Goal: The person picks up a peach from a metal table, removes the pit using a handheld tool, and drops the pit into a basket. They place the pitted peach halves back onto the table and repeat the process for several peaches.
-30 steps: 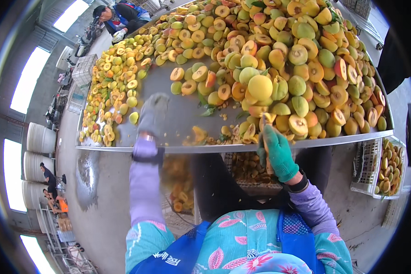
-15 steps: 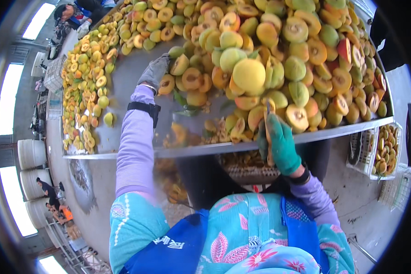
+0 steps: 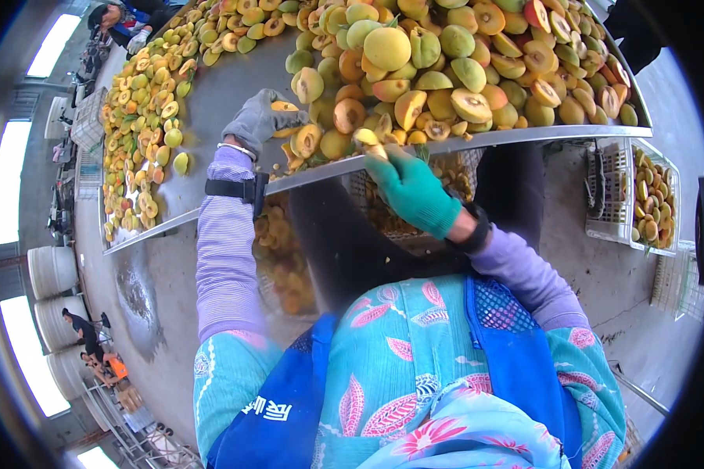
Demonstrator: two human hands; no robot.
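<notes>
Reaching into the fruit pile on the metal table, the grey-gloved left hand lies palm-down with fingers curled loosely over a halved fruit, likely to drag it closer. The green-gloved right hand sits at the table's edge, fingers closed round a fruit piece just above its fingertips (a blade, if any, is hidden). A crate stands below that hand, probably to catch pieces.

Grey and green gloves, lilac sleeves
</notes>
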